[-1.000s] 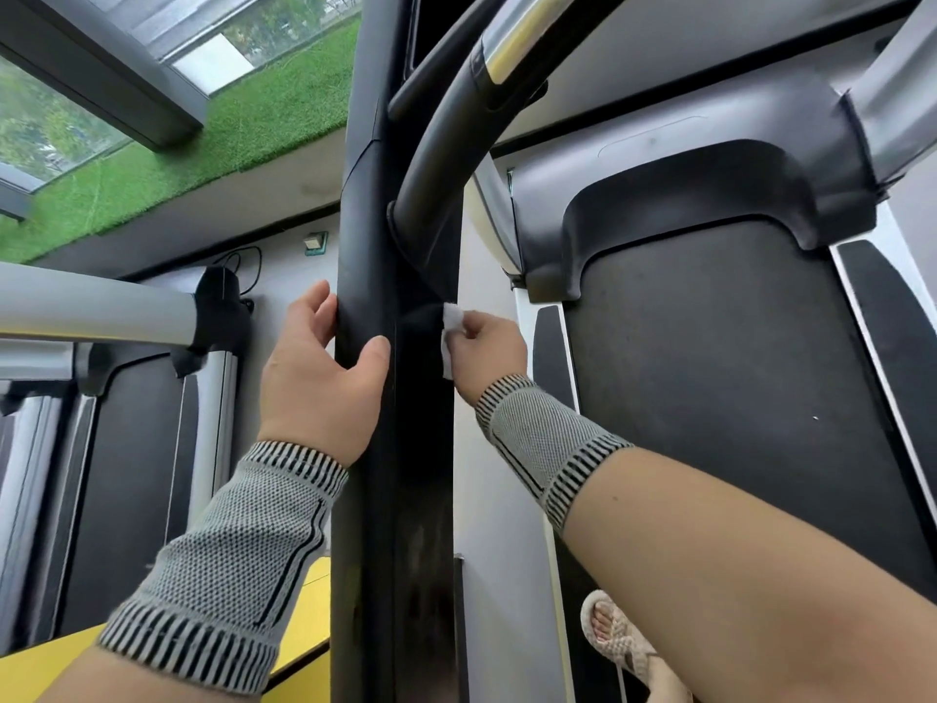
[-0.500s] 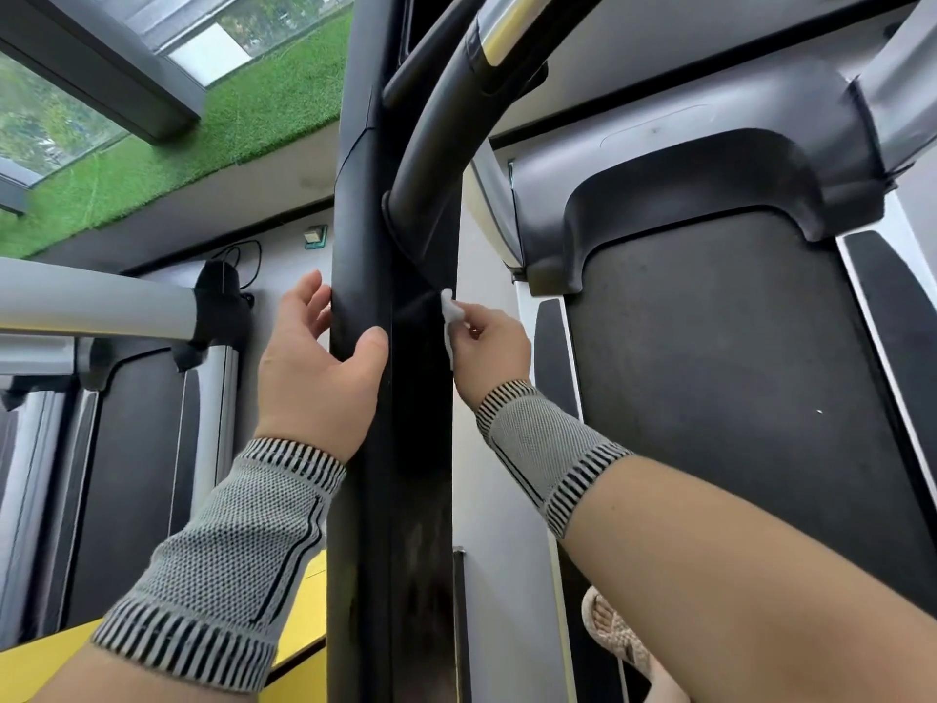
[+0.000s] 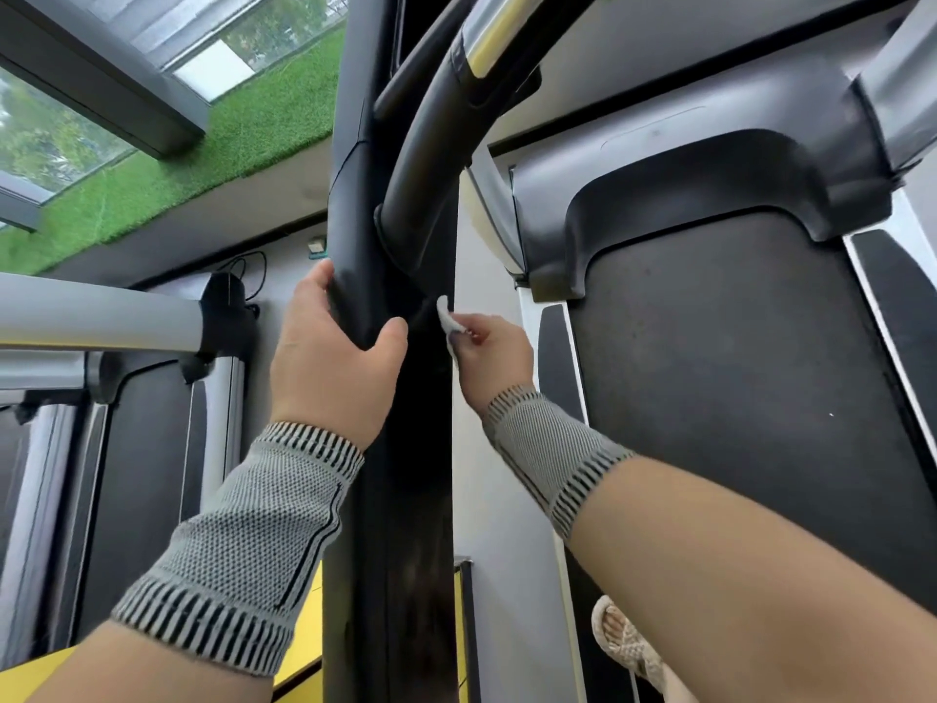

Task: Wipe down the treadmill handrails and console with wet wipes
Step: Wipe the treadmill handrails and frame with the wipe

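A black treadmill upright post (image 3: 390, 499) runs down the middle of the head view. A curved black handrail (image 3: 431, 134) with a silver upper section joins it near the top. My left hand (image 3: 329, 357) grips the post's left side, thumb wrapped across its front. My right hand (image 3: 489, 357) pinches a small folded white wet wipe (image 3: 446, 317) and presses it against the post's right edge, just below the handrail joint. Both wrists wear grey knitted bands. The console is out of view.
The treadmill belt (image 3: 735, 398) and its grey motor cover (image 3: 684, 170) lie to the right. A grey handrail (image 3: 96, 312) of a neighbouring treadmill crosses the left. A sandalled foot (image 3: 628, 646) stands at the bottom. Yellow floor (image 3: 304, 631) shows lower left.
My right hand has slid the wipe a little up the post's right edge towards the handrail joint. My left hand keeps its grip on the post.
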A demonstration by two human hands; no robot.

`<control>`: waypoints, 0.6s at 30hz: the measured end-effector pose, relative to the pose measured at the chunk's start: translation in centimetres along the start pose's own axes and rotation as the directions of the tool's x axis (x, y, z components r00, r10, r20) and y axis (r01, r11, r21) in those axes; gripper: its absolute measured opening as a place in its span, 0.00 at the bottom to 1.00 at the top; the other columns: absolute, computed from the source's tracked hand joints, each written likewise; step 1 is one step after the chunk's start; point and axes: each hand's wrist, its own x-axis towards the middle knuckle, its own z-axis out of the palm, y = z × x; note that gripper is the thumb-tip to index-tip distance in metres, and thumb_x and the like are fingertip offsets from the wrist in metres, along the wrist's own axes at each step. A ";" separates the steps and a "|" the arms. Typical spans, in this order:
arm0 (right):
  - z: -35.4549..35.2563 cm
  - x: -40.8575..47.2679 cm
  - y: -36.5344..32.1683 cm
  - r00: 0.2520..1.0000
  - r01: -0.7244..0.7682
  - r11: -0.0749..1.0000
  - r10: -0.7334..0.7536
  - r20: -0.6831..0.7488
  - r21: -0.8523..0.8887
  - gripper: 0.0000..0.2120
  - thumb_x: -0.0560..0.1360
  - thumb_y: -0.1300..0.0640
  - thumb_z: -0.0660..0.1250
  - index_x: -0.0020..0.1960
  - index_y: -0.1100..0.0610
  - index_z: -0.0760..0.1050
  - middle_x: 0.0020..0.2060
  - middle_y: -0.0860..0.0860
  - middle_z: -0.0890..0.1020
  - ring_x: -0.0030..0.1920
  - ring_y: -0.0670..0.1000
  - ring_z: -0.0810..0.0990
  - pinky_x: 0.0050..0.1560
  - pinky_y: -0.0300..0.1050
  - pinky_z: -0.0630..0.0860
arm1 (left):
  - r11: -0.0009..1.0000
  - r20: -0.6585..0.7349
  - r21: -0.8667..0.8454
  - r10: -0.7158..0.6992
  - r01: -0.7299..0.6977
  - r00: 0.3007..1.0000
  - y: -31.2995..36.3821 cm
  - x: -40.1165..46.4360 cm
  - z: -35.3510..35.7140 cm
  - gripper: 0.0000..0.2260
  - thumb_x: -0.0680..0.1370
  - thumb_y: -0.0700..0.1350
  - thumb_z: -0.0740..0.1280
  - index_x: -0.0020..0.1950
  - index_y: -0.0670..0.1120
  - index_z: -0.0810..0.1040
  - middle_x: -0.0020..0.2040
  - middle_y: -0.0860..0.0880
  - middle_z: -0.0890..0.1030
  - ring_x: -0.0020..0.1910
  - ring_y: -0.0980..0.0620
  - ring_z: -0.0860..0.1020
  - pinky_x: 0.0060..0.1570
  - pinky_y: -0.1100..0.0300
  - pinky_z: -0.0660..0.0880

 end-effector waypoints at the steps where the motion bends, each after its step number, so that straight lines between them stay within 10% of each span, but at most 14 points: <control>1: -0.1 -1.2 0.2 0.999 0.029 0.999 -0.030 0.023 0.032 0.11 0.77 0.60 0.64 0.56 0.53 0.82 0.47 0.51 0.81 0.49 0.51 0.79 0.56 0.47 0.75 | 0.998 -0.007 0.040 0.039 -0.039 0.999 0.1 0.0 -0.1 0.30 0.74 0.49 0.70 0.74 0.47 0.63 0.69 0.51 0.72 0.66 0.53 0.71 0.67 0.56 0.66; 18: -0.1 4.2 -3.0 0.975 0.220 0.974 -0.218 -0.043 0.046 0.13 0.76 0.63 0.64 0.57 0.56 0.81 0.49 0.52 0.80 0.48 0.47 0.76 0.45 0.20 0.61 | 0.976 -0.066 0.177 0.142 -0.129 0.988 1.2 0.8 0.1 0.23 0.75 0.44 0.67 0.70 0.44 0.70 0.70 0.50 0.71 0.70 0.49 0.67 0.66 0.63 0.58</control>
